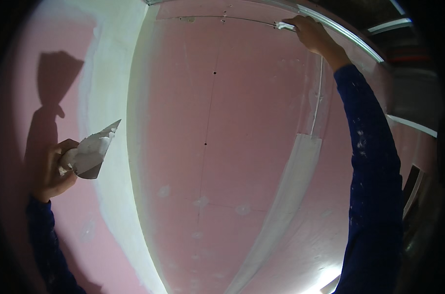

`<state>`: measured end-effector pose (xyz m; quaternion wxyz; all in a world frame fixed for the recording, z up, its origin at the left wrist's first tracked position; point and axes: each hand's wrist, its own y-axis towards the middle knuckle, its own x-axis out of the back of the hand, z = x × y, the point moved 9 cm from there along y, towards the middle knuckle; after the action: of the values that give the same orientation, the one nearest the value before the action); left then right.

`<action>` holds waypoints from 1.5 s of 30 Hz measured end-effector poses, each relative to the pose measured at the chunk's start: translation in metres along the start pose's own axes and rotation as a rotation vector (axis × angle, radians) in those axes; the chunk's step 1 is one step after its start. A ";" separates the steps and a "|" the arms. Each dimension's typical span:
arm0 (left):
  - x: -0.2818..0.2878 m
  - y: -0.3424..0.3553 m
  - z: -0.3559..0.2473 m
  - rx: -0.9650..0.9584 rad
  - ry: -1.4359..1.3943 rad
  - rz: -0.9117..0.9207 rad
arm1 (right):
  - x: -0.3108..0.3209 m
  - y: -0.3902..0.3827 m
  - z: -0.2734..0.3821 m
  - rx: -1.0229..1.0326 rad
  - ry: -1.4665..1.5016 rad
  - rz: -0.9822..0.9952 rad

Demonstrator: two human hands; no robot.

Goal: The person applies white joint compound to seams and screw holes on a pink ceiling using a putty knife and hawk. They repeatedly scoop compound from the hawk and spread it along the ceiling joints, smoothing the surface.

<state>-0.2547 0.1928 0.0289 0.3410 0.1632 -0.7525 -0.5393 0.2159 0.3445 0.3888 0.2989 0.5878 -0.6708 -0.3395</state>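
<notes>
My left hand (55, 171) grips a wide putty knife (96, 153) by its handle, close to the left wall. White joint compound lies over part of its flared metal blade. High on the right, my right hand (313, 35) is closed around a small putty knife (287, 27), its handle mostly hidden in the fingers. White compound sits at that blade's tip, which meets the horizontal seam (242, 19) near the top of the pink drywall panel (247, 108).
A pale compound band (112, 98) runs down the left corner. A filled strip (291, 171) covers the lower right seam; above it an open vertical joint (318, 93) shows. Metal ceiling track (340, 32) edges the top right. Screw holes and compound spots dot the panel.
</notes>
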 end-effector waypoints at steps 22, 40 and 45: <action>-0.009 0.010 -0.025 0.226 0.104 0.140 | -0.035 0.008 0.001 -0.220 -0.094 0.175; -0.008 -0.002 -0.017 0.218 0.210 0.179 | -0.067 -0.073 -0.004 -0.033 -0.261 0.004; -0.005 0.000 -0.021 0.083 0.333 0.224 | -0.057 -0.025 -0.070 -0.216 -0.023 0.113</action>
<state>-0.2362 0.1812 0.0313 0.5115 0.1794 -0.7206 -0.4323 0.2937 0.3922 0.4100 0.3715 0.5095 -0.6658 -0.3988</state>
